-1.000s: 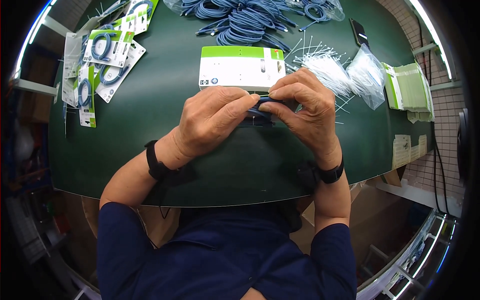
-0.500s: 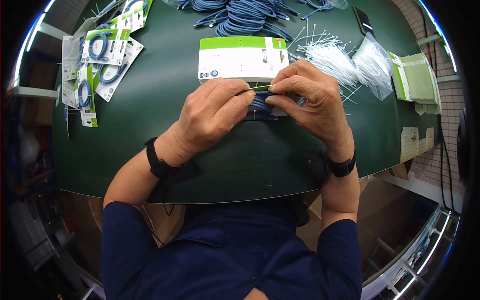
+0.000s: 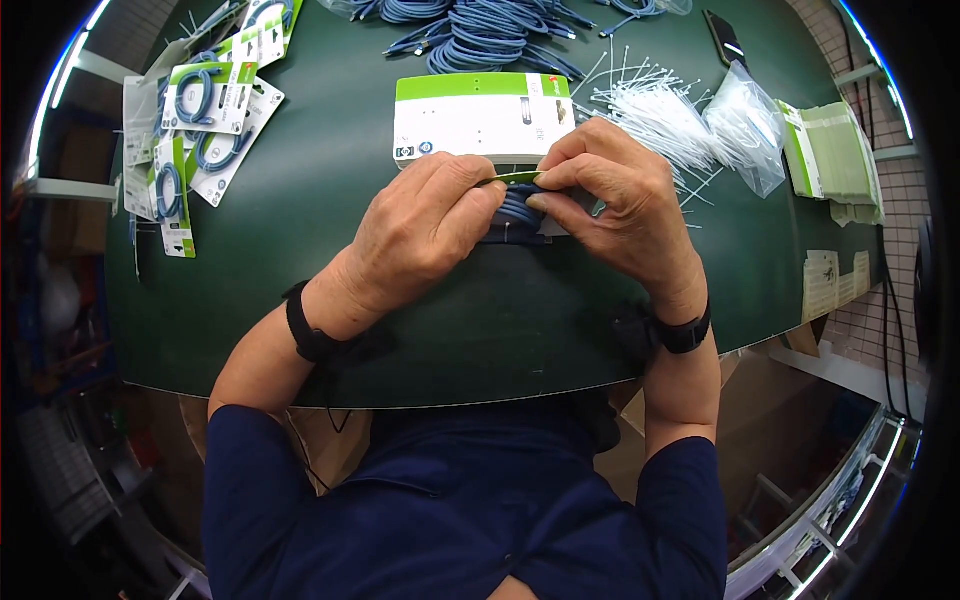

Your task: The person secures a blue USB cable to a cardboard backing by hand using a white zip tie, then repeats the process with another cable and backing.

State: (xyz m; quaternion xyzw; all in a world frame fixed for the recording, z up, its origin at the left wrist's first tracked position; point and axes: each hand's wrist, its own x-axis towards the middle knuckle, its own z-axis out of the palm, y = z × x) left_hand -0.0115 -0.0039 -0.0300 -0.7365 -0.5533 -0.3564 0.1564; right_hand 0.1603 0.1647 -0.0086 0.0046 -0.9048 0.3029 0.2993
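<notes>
Between my hands, near the middle of the table, a green-edged packaging card (image 3: 520, 178) stands tilted, seen nearly edge-on. A coiled blue cable (image 3: 515, 208) lies against its near side. My left hand (image 3: 425, 225) pinches the card's left end between thumb and fingers. At the other end my right hand (image 3: 635, 205) grips the card, its thumb beside the coil. My fingers hide part of both card and cable. Just beyond them lies a stack of white and green cards (image 3: 465, 120).
Carded blue cables (image 3: 205, 120) are heaped at the far left. Loose cable coils (image 3: 485, 35) lie at the back. White cable ties (image 3: 650, 110) spread out beside a clear plastic bag (image 3: 745, 130). A phone (image 3: 725, 38) and a card bundle (image 3: 832, 160) are on the right.
</notes>
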